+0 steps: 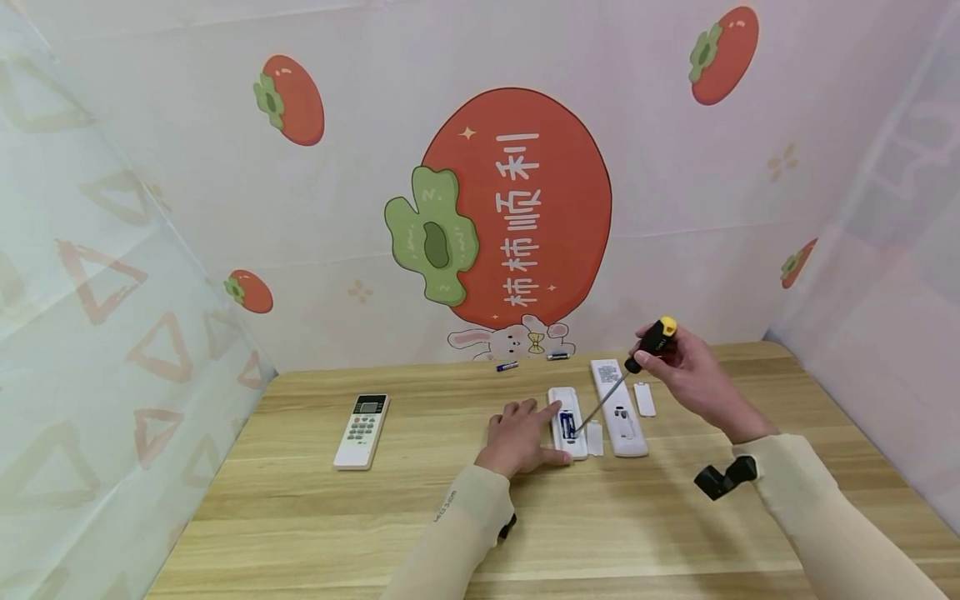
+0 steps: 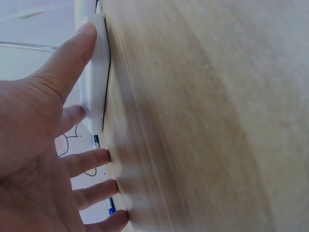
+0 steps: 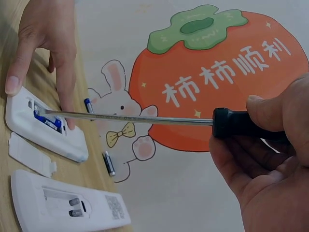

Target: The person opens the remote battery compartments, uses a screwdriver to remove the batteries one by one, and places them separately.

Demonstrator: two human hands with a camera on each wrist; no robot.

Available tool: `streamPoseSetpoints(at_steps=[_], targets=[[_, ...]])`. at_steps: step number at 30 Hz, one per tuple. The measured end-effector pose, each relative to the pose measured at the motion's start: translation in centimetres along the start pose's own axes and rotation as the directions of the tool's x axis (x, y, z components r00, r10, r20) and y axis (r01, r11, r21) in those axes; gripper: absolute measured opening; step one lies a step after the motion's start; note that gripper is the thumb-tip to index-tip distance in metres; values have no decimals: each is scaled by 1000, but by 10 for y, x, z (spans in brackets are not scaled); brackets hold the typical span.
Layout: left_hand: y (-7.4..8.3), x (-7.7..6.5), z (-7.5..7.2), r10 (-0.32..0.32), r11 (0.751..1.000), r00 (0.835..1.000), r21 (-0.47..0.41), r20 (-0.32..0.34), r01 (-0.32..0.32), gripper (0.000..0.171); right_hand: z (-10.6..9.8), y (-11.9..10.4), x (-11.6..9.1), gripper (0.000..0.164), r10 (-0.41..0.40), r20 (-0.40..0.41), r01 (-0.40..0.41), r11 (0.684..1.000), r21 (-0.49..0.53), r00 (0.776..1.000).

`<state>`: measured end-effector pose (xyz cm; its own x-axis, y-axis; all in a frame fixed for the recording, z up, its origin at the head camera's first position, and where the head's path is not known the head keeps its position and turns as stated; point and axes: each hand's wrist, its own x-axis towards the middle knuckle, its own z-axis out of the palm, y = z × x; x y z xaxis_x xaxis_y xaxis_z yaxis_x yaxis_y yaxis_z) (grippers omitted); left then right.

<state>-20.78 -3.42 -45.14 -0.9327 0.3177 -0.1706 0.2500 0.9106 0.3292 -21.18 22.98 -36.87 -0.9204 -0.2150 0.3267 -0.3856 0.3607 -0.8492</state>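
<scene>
My right hand (image 1: 693, 379) grips the black and yellow handle of a screwdriver (image 1: 652, 343). Its long metal shaft slants down to the left, the tip inside the battery compartment of a small white remote control (image 1: 557, 396). Blue batteries (image 3: 50, 122) lie in that compartment, partly overlapped by the shaft in the right wrist view. My left hand (image 1: 517, 440) steadies this remote, which lies back up on the table: thumb (image 2: 89, 36) against one end, index finger touching the side. The other left fingers (image 2: 94, 193) are spread, their tips at the tabletop.
A loose cover (image 1: 595, 438) lies right beside the remote. Farther right are a longer white remote (image 1: 618, 417), its compartment uncovered, and another cover (image 1: 644, 399). Two loose batteries (image 1: 507, 366) lie near the wooden table's back edge. A third remote (image 1: 362, 432) lies face up at left.
</scene>
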Motion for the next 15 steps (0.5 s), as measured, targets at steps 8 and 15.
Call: streamPoseSetpoints(at_steps=[8, 15], targets=[[0, 0, 1, -1, 1000, 1000, -3, 4, 1, 87, 1, -1, -1, 30, -12, 19, 12, 1000, -9, 1000], [0, 0, 1, 5, 1000, 1000, 1, -1, -5, 87, 2, -6, 0, 28, -61, 51, 62, 998, -21, 997]])
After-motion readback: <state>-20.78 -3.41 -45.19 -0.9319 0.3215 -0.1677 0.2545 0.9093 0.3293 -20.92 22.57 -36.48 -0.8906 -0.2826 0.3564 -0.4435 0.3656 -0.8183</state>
